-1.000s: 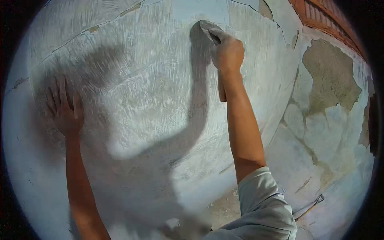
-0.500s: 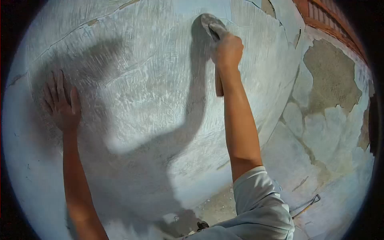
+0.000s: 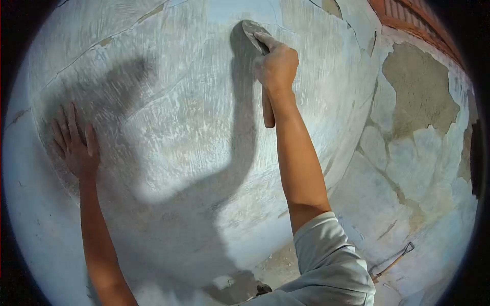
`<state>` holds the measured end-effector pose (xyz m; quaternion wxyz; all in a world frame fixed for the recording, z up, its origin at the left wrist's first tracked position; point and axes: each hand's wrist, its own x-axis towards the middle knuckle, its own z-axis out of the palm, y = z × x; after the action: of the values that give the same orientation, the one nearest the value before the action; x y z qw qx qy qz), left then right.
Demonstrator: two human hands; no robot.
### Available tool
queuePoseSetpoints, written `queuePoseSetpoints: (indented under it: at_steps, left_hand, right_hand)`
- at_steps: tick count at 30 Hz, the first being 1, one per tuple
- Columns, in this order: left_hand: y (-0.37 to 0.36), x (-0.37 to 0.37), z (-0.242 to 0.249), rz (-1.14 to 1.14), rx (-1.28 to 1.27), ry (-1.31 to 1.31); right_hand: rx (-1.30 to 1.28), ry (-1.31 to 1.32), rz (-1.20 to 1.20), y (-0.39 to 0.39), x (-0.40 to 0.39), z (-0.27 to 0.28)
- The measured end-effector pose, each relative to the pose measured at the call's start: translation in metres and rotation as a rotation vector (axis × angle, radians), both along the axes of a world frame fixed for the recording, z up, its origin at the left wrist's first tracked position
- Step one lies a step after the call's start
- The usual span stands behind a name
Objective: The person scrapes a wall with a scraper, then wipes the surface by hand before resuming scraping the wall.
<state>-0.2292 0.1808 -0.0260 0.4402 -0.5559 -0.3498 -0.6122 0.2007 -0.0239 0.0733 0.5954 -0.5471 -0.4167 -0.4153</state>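
My right hand (image 3: 278,66) is closed around a trowel (image 3: 251,34) high on the wall, with fingers up on its rounded grey blade. Its brown handle (image 3: 268,109) sticks out below my fist. The blade lies at the wall, its tip pointing up and left. My left hand (image 3: 79,148) rests on the wall to the left, palm against it and fingers spread. Between both hands the grey-white wall (image 3: 189,127) is covered in fine, mostly vertical scrape marks. Shadows of my arms and head fall across it.
Cracks run over the upper wall. On the right, another wall has a bare brown patch (image 3: 421,92) where its coating is gone. A shovel (image 3: 393,264) leans low at the right. Debris lies on the floor (image 3: 278,265). Reddish beams (image 3: 418,28) and corrugated sheeting are at top right.
The view has turned slightly, so the wall's left part sits lower in it. My right hand and the trowel appear a little further left. My left hand stays against the wall.
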Motion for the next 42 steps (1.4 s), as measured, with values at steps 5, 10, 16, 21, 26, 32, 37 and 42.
queuePoseSetpoints:
  at_steps: [5,10,16,21,26,32,37,42]
  left_hand:
    - [0.004,-0.007,-0.005,0.006,-0.004,0.033]
    - [-0.012,-0.005,0.001,-0.012,-0.038,0.05]
    - [-0.006,-0.006,-0.001,-0.004,-0.034,0.042]
    - [-0.005,-0.003,-0.003,0.013,-0.088,0.019]
    - [-0.005,0.056,-0.002,0.171,-0.46,0.097]
    - [-0.067,0.247,0.101,-0.094,-0.024,0.473]
    - [-0.083,0.385,0.142,-0.237,0.064,0.361]
    - [-0.082,0.4,0.166,-0.182,0.088,0.717]
  right_hand:
    - [0.034,0.004,0.104,-0.002,0.005,-0.025]
    - [0.125,-0.164,0.145,0.016,0.015,-0.047]
    - [0.002,0.199,0.175,-0.05,0.042,-0.209]
    - [-0.096,1.543,0.737,-0.167,0.09,-0.534]
    - [-0.474,2.041,0.644,-0.266,0.096,-0.648]
    - [-0.769,1.982,0.665,-0.23,0.145,-0.628]
    - [-0.932,1.878,0.728,-0.204,0.171,-0.618]
    - [-1.053,1.806,0.766,-0.193,0.188,-0.61]
